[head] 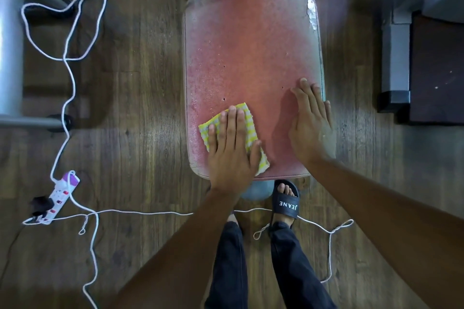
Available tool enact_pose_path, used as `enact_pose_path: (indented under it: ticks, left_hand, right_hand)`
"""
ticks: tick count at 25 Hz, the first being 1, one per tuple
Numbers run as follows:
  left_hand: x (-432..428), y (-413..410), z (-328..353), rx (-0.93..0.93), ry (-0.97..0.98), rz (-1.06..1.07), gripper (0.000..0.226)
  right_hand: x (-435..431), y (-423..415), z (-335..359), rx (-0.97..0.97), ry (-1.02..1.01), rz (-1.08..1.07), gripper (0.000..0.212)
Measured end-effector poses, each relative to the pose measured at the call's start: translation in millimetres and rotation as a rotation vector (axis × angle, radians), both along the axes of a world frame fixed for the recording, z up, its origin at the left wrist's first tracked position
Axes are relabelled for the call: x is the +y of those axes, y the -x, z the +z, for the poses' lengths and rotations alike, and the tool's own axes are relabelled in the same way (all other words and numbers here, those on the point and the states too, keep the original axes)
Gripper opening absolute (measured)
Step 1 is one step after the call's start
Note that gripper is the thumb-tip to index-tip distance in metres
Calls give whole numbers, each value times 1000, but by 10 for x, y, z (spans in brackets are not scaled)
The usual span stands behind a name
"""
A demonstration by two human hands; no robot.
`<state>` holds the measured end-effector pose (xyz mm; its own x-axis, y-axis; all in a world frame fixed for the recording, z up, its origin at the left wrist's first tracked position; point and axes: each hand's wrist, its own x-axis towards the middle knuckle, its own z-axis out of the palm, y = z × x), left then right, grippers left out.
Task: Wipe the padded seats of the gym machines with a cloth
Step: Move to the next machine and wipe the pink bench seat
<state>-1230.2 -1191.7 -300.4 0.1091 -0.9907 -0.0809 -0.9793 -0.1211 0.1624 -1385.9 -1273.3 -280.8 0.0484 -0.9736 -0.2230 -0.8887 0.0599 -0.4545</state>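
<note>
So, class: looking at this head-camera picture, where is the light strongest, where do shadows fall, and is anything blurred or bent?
Head view: light is brightest on the middle of the red padded seat; the corners darken. The right hand casts a shadow to its left on the seat. The wide lens bows the seat's edges, and the frame's margins look soft.

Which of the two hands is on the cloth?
The left hand. It lies flat on the yellow checked cloth near the seat's near-left corner, while the right hand rests bare on the pad by its right edge.
</note>
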Motion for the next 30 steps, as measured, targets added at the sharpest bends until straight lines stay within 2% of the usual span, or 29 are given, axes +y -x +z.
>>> enact_pose_path:
  ticks: [3,7,11,17,21,30]
  left_hand:
    - [6,-270,14,-31,-27,-160,66]
    - [-29,-599,39,-74,-30,-281,66]
    - [-102,-923,35,-109,-3,-418,67]
    - [-263,-759,0,-86,13,-277,67]
    - [-756,-784,-1,-92,31,-238,67]
    - [-1698,-800,-48,-125,49,-262,69]
  right_hand:
    - [8,-72,2,-4,-3,-50,62]
    - [-18,-116,0,32,12,-74,39]
    - [-159,-128,36,108,105,-37,37]
    - [-646,-362,-7,91,112,70,48]
    - [-1008,-451,-59,139,121,93,55]
    - [-1252,-463,-206,151,121,87,59]
